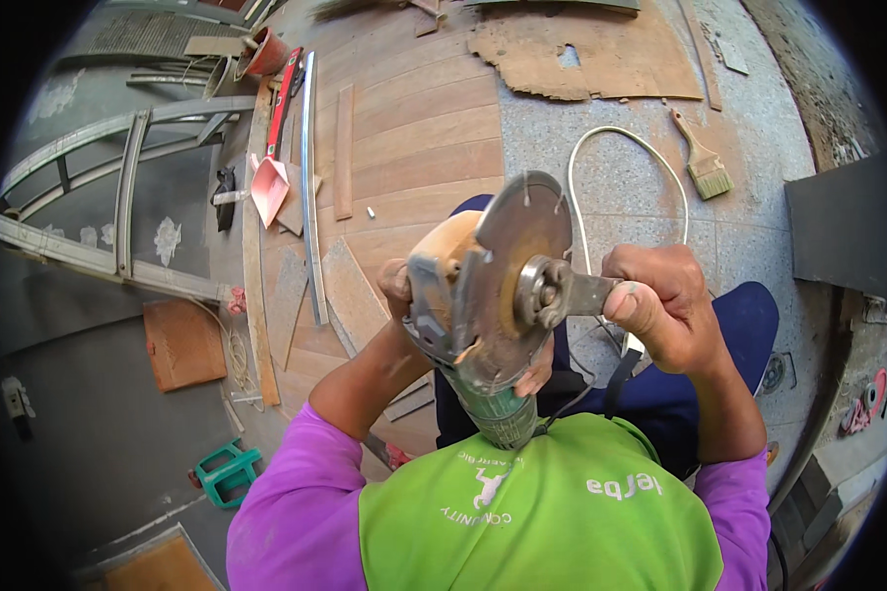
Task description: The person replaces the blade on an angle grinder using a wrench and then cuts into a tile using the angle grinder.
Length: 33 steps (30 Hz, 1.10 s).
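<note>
A green angle grinder with a rusty cutting disc and a scuffed guard is held upright over my lap, disc facing up. My left hand is wrapped round it from behind, mostly hidden, with fingertips showing beside the body below the disc. My right hand grips a short flat metal spanner, thumb on top, its end at the nut in the disc's centre. A dark cord runs from the grinder's lower end, and a pale cable loops on the floor beyond.
A metal ladder lies left, near a red level, metal bar, pink dustpan and board offcuts. A torn board and paintbrush lie ahead. A teal stool is lower left, a dark panel right.
</note>
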### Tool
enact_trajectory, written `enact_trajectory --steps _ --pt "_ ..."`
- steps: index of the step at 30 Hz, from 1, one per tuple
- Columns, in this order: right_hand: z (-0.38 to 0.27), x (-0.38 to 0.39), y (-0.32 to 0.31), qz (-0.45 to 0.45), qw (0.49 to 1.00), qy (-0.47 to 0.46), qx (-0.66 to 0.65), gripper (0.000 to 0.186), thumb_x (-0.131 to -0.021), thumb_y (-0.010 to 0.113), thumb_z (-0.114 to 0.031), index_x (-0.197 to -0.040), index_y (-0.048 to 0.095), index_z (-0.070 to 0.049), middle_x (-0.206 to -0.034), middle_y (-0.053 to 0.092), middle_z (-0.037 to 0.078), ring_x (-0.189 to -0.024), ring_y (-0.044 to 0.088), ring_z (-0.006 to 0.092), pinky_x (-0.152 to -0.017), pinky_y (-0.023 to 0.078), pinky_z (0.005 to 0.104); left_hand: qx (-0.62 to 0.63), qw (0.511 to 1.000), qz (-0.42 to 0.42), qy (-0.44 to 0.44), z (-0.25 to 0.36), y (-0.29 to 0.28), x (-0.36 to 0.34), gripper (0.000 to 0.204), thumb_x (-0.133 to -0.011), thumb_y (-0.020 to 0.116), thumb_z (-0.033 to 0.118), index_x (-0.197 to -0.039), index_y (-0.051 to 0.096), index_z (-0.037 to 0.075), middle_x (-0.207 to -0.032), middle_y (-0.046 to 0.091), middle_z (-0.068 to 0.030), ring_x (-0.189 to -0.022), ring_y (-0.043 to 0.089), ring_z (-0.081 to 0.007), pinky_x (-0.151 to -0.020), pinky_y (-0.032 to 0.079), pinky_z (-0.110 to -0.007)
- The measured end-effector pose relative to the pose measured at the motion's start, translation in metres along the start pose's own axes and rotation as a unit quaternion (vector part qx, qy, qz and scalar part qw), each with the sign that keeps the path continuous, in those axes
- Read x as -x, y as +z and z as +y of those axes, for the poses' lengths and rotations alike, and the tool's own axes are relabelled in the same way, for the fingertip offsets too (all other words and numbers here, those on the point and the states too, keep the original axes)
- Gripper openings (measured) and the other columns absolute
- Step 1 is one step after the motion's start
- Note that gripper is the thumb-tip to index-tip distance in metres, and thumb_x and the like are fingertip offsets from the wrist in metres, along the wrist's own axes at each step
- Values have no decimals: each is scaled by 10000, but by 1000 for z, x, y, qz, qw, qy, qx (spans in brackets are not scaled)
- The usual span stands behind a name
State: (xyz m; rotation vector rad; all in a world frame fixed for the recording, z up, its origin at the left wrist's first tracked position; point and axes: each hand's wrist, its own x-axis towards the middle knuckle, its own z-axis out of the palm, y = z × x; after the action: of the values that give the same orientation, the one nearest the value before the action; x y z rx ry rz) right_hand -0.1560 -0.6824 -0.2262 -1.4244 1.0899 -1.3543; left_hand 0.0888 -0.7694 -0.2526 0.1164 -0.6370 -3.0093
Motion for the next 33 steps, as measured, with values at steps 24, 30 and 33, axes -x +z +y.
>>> enact_trajectory --steps 24,30,33 --pt "28 -145 40 -18 847 -472 245 588 -828 724 -564 -606 435 -103 -608 364 47 -468 423 231 -425 297 356 -11 987 -145 64 27 -64 28 542 -1033 478 518 -1164 570 0 -803 645 -192 -690 636 -338 -691 494 -484" --pt "17 -187 77 -27 803 -559 203 476 -844 721 -361 -577 400 -131 -578 346 -5 -445 426 167 -392 301 339 -50 980 -189 38 59 -91 6 551 -1025 491 525 -1144 572 -7 -796 648 -195 -686 643 -342 -688 499 -494" --pt "26 -199 96 32 806 -562 181 446 -840 706 -338 -578 408 -132 -571 357 -11 -436 422 160 -384 295 345 -42 978 -203 34 57 -96 3 556 -1022 497 529 -1134 573 -11 -793 649 -197 -685 646 -344 -687 501 -499"
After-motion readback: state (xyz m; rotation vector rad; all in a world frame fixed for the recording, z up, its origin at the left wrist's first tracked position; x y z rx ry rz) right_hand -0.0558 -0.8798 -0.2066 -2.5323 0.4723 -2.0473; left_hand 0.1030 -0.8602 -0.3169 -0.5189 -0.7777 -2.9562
